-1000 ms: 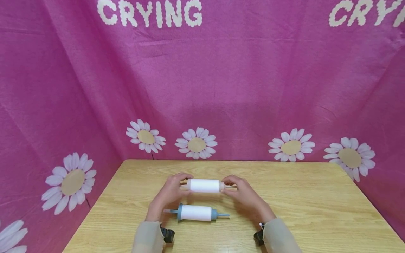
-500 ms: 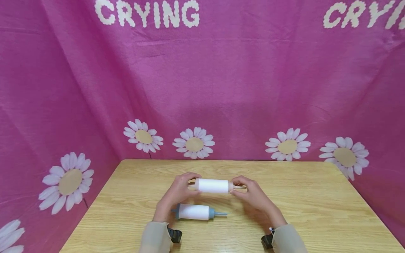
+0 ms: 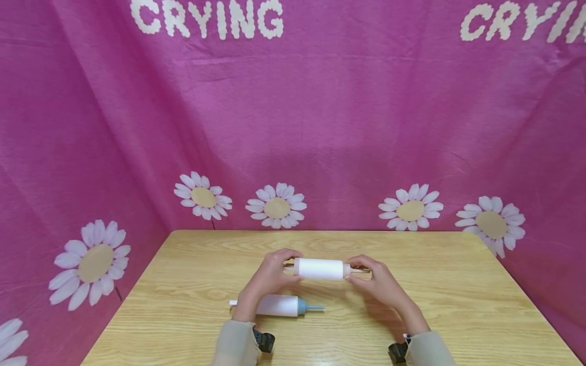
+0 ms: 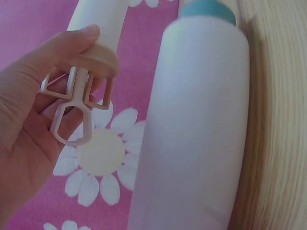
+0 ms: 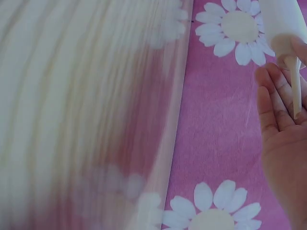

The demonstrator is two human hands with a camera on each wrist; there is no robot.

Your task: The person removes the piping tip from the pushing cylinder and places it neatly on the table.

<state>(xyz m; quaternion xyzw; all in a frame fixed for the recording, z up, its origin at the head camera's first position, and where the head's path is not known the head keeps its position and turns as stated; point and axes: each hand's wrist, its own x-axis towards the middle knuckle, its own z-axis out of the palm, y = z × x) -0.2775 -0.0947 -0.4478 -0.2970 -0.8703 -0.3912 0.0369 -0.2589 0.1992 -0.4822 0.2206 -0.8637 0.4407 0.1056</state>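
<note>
A large beige-and-white syringe [image 3: 320, 269] lies level between both hands, above the table. My left hand [image 3: 273, 269] grips its beige collar [image 4: 103, 61], thumb on the barrel side. Below that collar, the left wrist view shows open finger loops and the plunger's ring handle [image 4: 85, 136]. At the other end, my right hand [image 3: 377, 277] pinches the beige cap, with the slim nozzle [image 5: 296, 91] pointing along its palm. A second syringe, white with blue ends [image 3: 279, 306], lies on the table nearer me, its left part hidden behind my left wrist.
The wooden table [image 3: 458, 295] reaches back to a pink cloth [image 3: 320, 127] printed with daisies and white lettering. More of this cloth hangs along the left and right sides. Each wrist wears a black camera [image 3: 264, 341].
Both hands have shifted right in the head view with the beige-and-white syringe. My left wrist now covers part of the blue-ended syringe. The head view has turned slightly.
</note>
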